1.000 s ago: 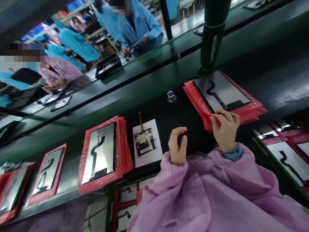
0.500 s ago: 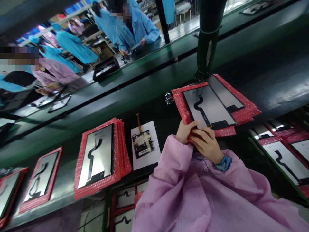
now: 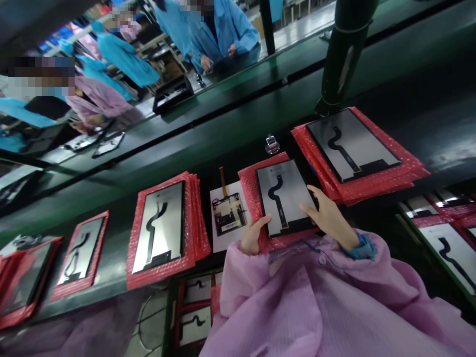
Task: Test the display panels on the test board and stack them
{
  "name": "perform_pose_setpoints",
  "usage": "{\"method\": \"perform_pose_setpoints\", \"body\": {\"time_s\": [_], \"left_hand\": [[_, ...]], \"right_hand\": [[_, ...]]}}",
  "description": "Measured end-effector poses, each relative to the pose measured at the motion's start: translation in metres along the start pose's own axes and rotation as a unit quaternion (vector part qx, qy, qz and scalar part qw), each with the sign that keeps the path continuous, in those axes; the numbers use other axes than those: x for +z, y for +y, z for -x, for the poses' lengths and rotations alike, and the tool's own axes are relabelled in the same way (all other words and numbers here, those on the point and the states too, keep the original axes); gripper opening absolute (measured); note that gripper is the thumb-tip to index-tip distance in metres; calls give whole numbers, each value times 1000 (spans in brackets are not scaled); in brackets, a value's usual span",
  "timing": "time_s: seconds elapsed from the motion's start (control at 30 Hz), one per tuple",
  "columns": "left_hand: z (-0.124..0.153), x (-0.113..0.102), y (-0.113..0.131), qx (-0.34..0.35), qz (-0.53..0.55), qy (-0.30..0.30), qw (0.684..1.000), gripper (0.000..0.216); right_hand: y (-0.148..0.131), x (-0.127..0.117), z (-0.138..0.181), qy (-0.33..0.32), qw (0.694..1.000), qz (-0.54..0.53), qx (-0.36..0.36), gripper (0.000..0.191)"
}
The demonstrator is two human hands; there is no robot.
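Note:
In front of my body is a display panel point(image 3: 293, 186) with a silver back and a curved black ribbon cable, lying on a red bubble-wrap bag point(image 3: 250, 191). My left hand point(image 3: 255, 235) pinches the lower left corner of panel and wrap, thumb on top and the other fingers hidden underneath. At the panel's right edge, my right hand point(image 3: 327, 215) grips with its thumb over the face. Just to the right lies a stack of wrapped panels point(image 3: 366, 144), the top one showing its cable. A white sheet with a circuit assembly point(image 3: 228, 213) sits to the left, partly covered by the wrap.
Further left along the green bench stand another stack of panels point(image 3: 163, 223) and a single wrapped panel point(image 3: 82, 253). A dark green post point(image 3: 340, 64) rises behind the right stack. A small metal fitting point(image 3: 272, 144) is fixed nearby. Co-workers sit across the bench.
One panel with its red wrap has moved left, off the right stack, to in front of me. My hands, close together before, are now apart on its two sides.

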State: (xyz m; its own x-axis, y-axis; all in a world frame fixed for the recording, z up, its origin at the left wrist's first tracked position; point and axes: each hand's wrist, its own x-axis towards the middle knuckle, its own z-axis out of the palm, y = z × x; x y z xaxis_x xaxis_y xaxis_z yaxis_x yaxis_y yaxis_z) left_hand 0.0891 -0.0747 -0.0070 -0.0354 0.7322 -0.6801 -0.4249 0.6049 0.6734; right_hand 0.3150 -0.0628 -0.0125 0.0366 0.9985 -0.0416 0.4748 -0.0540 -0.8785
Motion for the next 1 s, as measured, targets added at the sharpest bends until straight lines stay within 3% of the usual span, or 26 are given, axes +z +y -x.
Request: {"method": "perform_pose_setpoints", "body": {"time_s": [0.1,0.2,0.43,0.53,0.63,0.8,1.0], "left_hand": [[-2,6,3,-35,37,-17,999,28],[-3,10,6,-64,55,-48,995,38],[-5,13,2,-56,46,-3,997,38],[-6,15,2,-45,63,0,997,36],[-6,13,5,-51,60,-28,997,40],[-6,11,12,-89,62,-82,991,52],[-3,10,13,-54,42,-41,997,53]], "right_hand": [[-2,-2,-4,-4,992,-100,77,75],[-6,-5,-5,-7,982,-157,109,75],[-16,-15,-1,61,996,-55,46,59],[-24,-22,-1,13,997,-69,42,56],[-29,-27,-6,-36,984,-166,63,53],[-29,-17,-20,-32,959,-261,105,53],[-18,6,-29,-58,959,-236,144,60]]}}
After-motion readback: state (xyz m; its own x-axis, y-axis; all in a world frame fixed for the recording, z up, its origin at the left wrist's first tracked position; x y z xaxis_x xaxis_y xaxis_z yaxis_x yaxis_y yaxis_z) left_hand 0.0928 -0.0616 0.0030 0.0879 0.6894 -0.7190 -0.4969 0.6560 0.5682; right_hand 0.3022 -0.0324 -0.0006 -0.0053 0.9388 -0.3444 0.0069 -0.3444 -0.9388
